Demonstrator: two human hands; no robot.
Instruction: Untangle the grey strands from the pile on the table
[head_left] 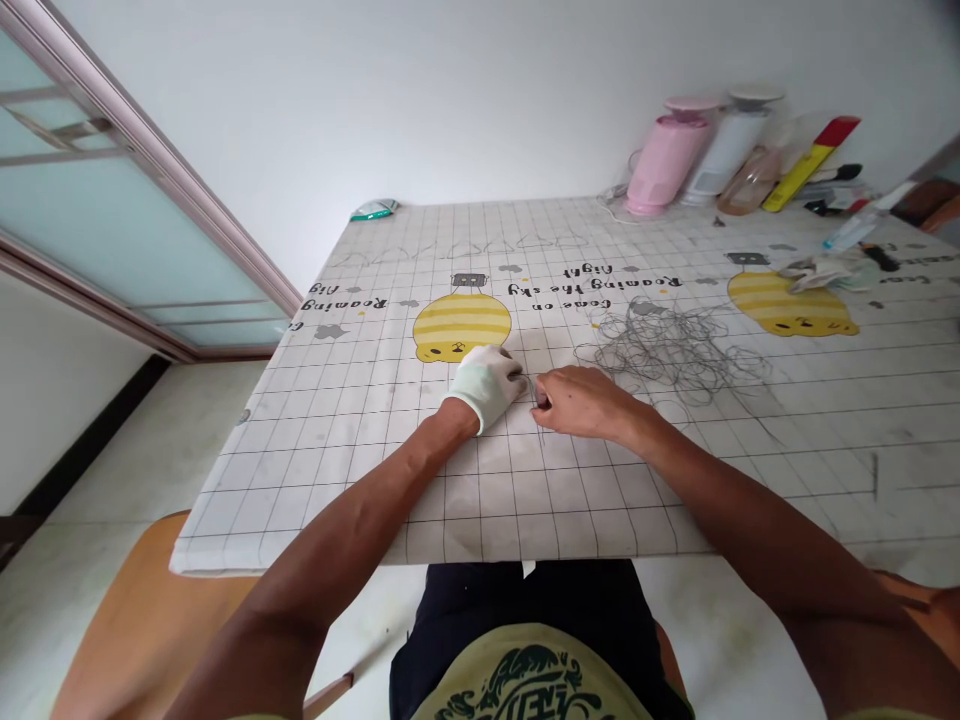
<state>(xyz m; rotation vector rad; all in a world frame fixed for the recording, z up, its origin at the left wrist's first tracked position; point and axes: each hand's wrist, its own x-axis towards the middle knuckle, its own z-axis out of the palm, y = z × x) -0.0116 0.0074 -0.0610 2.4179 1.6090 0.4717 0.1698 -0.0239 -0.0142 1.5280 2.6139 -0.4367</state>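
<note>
My left hand (489, 384), in a white glove with grey fingertips, rests over the middle of the table beside a printed yellow balloon figure. Its fingers are curled together; what they pinch is too small to make out. Close to its right is my right hand (576, 400), bare and closed, the thumb against the bent fingers. A thin dark strand shows between and just below the two hands, and what the right fingers grip is mostly hidden. Beyond my right hand lies a loose tangle of thin grey wire or thread (675, 350).
The table (315, 500) has a checked white cloth. At the back right stand a pink cylinder (666, 160), a white one (727, 145), a bottle (750, 182) and a yellow-red box (810, 165). A glove (832, 270) lies at right, a green-white packet (375, 209) back left.
</note>
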